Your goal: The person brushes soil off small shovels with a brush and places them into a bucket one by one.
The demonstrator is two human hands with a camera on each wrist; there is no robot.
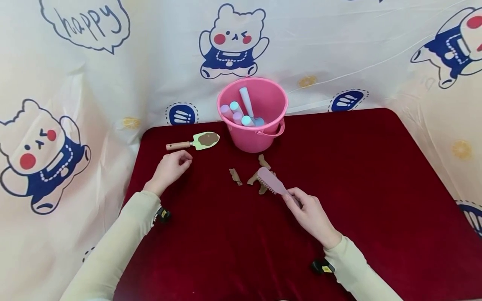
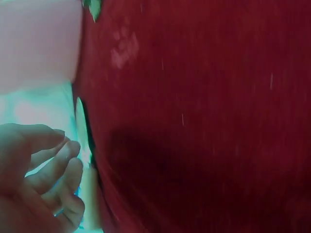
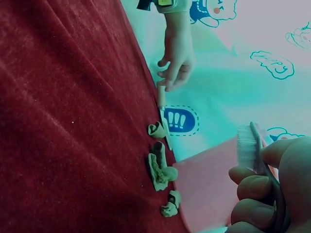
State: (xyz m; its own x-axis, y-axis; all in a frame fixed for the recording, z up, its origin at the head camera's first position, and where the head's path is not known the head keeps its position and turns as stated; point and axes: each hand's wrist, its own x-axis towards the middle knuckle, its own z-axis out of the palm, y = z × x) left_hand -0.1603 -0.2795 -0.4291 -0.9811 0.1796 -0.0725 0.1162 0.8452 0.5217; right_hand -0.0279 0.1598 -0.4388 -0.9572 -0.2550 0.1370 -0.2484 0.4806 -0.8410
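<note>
My right hand (image 1: 311,216) grips the handle of a pink-mauve bristle brush (image 1: 272,180). The brush's head is over several curled brown scraps (image 1: 235,176) on the dark red cloth, bristles facing down and left. In the right wrist view, the pale bristles (image 3: 247,148) stand apart from the scraps (image 3: 159,167). My left hand (image 1: 171,169) holds nothing, its fingers loosely curled. It hovers near the wooden handle of a small trowel (image 1: 178,145), whose light green blade has a brown patch. In the left wrist view, the trowel handle (image 2: 90,199) is beside the fingertips.
A pink bucket (image 1: 250,140) stands behind the scraps, its handle hanging at the front right. Several pastel sticks (image 1: 246,102) are inside. The dark red cloth (image 1: 376,175) covers the table. A printed white curtain (image 1: 301,37) borders the back and sides.
</note>
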